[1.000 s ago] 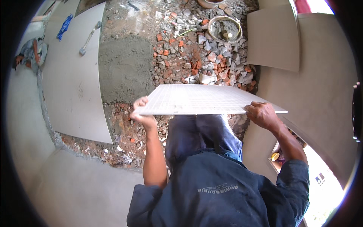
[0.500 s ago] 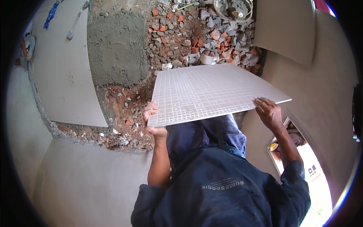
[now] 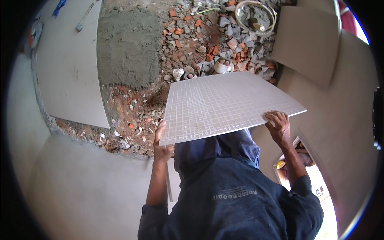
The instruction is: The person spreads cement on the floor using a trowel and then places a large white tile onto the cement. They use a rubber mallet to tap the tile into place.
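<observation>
I hold a large square floor tile in front of my chest, its gridded back side facing up at me. My left hand grips the tile's near left corner from below, fingers curled over the edge. My right hand lies on the near right edge, fingers spread on top of the tile. The tile tilts with its far edge raised above a bed of broken brick and stone rubble.
A patch of grey mortar is spread on the rubble at upper left, next to a laid tile with a trowel on it. A coil of hose lies at the top. More laid tiles sit right.
The tile has swung from nearly edge-on to tilted toward me, so its gridded back is now in full view. Both hands stayed on its near edge.
</observation>
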`<state>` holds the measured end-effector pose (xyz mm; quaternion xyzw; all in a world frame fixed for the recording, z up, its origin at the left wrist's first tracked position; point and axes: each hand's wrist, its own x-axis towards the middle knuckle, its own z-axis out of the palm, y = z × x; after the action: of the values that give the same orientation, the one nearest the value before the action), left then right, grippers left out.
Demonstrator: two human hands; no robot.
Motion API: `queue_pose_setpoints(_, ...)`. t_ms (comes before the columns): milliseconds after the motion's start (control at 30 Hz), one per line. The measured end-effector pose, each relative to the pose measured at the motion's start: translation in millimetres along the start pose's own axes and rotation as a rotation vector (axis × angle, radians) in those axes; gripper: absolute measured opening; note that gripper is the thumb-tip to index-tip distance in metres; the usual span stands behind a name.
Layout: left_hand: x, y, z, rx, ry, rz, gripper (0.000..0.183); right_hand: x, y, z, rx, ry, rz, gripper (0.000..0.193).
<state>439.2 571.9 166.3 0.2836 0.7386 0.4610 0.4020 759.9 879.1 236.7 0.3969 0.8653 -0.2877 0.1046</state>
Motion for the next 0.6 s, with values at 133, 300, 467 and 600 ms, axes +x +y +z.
queue_pose_setpoints(133, 23.5, -40.2, 10.9, 0.124, 0.075, 0.092, 0.071, 22.1, 10.6, -2.1, -0.085, 0.012, -0.051, 0.028)
queue_pose_setpoints(300, 74.5, -61.2, 7.3, 0.289, 0.313, 0.117, 0.048, 100.1, 6.9, -15.7, -0.163, 0.122, -0.253, 0.026)
queue_pose_setpoints(467, 101.6, 41.2, -46.8, 0.495, 0.587, 0.043, 0.067, 176.2, -45.9, -82.0, -0.236, 0.165, -0.407, 0.024)
queue_pose_setpoints(600, 71.3, 149.6, -110.1, 0.388, 0.628, -0.049, 0.081, 192.8, -119.0, -186.8, -0.209, 0.343, -0.530, 0.037)
